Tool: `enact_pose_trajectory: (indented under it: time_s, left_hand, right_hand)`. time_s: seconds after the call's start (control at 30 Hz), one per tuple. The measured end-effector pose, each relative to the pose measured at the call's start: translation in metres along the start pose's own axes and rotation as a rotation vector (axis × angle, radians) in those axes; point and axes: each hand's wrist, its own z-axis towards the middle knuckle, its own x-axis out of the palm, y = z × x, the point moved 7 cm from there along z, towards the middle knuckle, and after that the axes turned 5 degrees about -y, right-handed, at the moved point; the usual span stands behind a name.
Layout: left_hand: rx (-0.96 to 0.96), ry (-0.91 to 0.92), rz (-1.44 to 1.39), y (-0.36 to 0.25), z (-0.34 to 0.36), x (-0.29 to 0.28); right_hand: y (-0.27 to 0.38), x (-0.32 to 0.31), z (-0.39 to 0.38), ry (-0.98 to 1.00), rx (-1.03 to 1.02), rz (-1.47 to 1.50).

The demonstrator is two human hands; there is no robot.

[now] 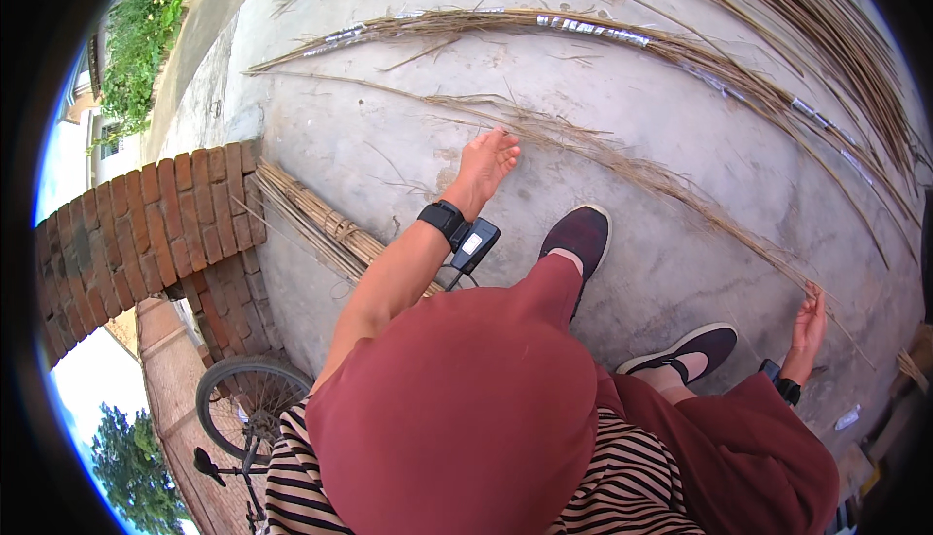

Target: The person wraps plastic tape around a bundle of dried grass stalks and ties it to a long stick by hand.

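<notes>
- My left hand (486, 164) has its fingers half curled beside a strand of thin, dry stalks (632, 161); I cannot tell whether any stalk is pinched between them.
- My right hand (809, 323) is well apart from it, near the right edge, fingertips bent at the far end of the same strand; whether they are clamped on it I cannot tell either.
- The strand lies slantwise in front of me, from the upper left down to my right hand, over the grey concrete floor (321, 117).
- Beyond it curves a longer bundle of sticks (437, 22), wrapped in places with shiny silver tape (593, 30).
- Past that, at the upper right, is a large spread of brown sticks (836, 39).
- A tied bundle of canes (335, 227) lies to the left of my left forearm, its far end by a brick wall (146, 209).
- A black wrist strap (442, 219) with a small box is on my left wrist.
- My dark shoes (578, 234) are planted between my hands.
</notes>
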Motion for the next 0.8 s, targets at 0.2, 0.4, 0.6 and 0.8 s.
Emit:
enact_pose_trajectory:
  time_s: [0.2,0.4,0.6,0.8]
  left_hand:
    - [0.021,0.091,-0.193,-0.004,0.007,0.015]
    - [0.058,0.19,-0.186,-0.017,-0.033,0.026]
    - [0.237,0.212,-0.168,-0.044,-0.053,0.038]
    - [0.22,0.054,-0.116,-0.043,0.0,0.012]
  right_hand:
    - [0.01,-0.027,-0.006,-0.004,0.014,-0.121]
    - [0.011,-0.048,-0.003,0.128,0.101,0.079]
    - [0.024,-0.019,-0.022,0.355,0.012,0.367]
    - [0.016,0.014,-0.029,0.184,-0.077,0.102]
